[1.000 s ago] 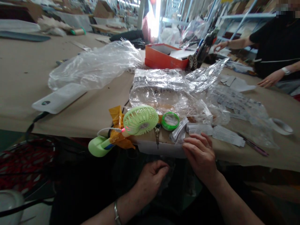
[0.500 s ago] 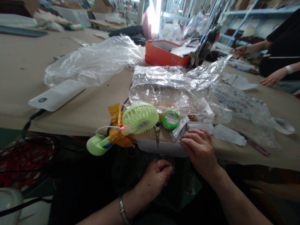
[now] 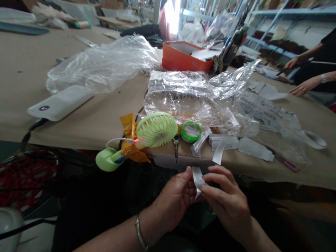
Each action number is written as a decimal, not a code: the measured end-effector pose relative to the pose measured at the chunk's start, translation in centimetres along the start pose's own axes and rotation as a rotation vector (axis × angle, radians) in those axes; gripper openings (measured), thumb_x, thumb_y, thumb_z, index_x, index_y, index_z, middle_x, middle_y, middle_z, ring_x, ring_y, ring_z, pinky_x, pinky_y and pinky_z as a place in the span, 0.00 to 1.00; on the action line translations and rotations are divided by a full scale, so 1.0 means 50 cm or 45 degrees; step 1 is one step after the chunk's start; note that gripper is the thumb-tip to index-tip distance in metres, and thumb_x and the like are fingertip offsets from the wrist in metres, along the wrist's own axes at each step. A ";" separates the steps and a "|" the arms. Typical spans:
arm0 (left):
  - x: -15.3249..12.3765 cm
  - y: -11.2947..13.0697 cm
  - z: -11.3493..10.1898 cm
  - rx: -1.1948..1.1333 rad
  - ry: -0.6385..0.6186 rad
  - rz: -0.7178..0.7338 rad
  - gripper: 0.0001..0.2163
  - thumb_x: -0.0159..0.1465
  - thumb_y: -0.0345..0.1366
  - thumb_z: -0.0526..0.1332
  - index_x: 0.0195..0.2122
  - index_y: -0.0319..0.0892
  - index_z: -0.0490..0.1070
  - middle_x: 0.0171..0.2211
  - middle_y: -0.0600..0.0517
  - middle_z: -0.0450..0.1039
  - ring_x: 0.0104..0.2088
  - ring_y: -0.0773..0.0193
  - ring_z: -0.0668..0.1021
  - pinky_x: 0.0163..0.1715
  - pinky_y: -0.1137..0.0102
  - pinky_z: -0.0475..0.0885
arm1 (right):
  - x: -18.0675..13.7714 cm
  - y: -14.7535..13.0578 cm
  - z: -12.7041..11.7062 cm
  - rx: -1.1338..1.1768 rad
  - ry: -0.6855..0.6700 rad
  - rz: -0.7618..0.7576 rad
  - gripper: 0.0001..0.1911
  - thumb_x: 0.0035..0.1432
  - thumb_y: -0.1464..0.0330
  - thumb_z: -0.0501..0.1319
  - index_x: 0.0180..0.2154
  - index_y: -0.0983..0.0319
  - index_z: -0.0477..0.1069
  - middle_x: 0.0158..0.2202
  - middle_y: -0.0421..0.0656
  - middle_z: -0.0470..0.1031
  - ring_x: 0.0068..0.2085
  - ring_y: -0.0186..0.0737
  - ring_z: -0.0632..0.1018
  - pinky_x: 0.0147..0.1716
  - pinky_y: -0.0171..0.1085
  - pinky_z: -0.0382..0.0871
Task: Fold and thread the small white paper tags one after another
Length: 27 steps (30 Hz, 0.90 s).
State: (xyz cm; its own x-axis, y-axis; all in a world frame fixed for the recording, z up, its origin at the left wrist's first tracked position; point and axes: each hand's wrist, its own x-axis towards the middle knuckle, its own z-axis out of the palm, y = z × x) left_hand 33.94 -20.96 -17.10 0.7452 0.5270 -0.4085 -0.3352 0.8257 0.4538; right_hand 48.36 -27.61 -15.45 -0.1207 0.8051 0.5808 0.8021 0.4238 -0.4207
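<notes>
A small white printed label (image 3: 198, 177) is held between my two hands, just below the table's front edge. My right hand (image 3: 229, 199) pinches its right side with thumb and fingertips. Curled around its left side is my left hand (image 3: 174, 196), thumb up near the label's edge; its fingertips are partly hidden. Above them, at the table edge, lie a folded bundle of white labels (image 3: 201, 141) and a flat stack of labels (image 3: 227, 142). One loose label (image 3: 218, 154) slants off that stack. More labels (image 3: 255, 149) lie to the right.
A green fan (image 3: 157, 130) is taped at the edge, beside a small screwdriver-like tool (image 3: 176, 147) and a green round tub (image 3: 191, 132). Behind are clear plastic bags (image 3: 181, 101), an orange box (image 3: 183, 61) and a white power bank (image 3: 61, 103). A co-worker's hands (image 3: 306, 85) are at far right.
My right hand has come down from the label stack to my left hand, and a label is now between them. Another label now sticks out from the stack. The co-worker's upper hand shifted right.
</notes>
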 end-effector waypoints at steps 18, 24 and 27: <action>0.003 -0.012 0.015 0.243 0.287 -0.198 0.08 0.63 0.34 0.57 0.37 0.33 0.70 0.24 0.48 0.75 0.23 0.66 0.77 0.26 0.71 0.72 | -0.010 0.137 -0.039 -0.370 0.211 0.103 0.09 0.58 0.74 0.60 0.40 0.58 0.74 0.38 0.44 0.76 0.44 0.44 0.74 0.45 0.46 0.70; -0.002 0.002 0.022 0.089 0.207 -0.226 0.08 0.62 0.30 0.57 0.37 0.32 0.73 0.28 0.45 0.76 0.25 0.65 0.77 0.29 0.69 0.73 | -0.038 0.057 -0.017 -0.029 -0.001 -0.060 0.09 0.58 0.74 0.59 0.40 0.59 0.74 0.42 0.46 0.77 0.52 0.47 0.73 0.48 0.50 0.70; -0.002 0.002 0.019 -0.014 0.196 -0.142 0.07 0.61 0.27 0.57 0.35 0.31 0.75 0.27 0.46 0.75 0.26 0.67 0.77 0.28 0.74 0.72 | -0.055 0.031 0.009 0.021 -0.158 -0.172 0.08 0.59 0.74 0.57 0.39 0.61 0.74 0.43 0.47 0.77 0.53 0.46 0.73 0.52 0.51 0.68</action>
State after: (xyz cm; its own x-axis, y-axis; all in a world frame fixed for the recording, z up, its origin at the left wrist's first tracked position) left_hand 34.37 -21.13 -16.25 0.6813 0.4557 -0.5729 -0.2623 0.8826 0.3902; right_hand 49.64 -28.98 -18.00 -0.2985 0.7849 0.5430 0.7642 0.5374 -0.3567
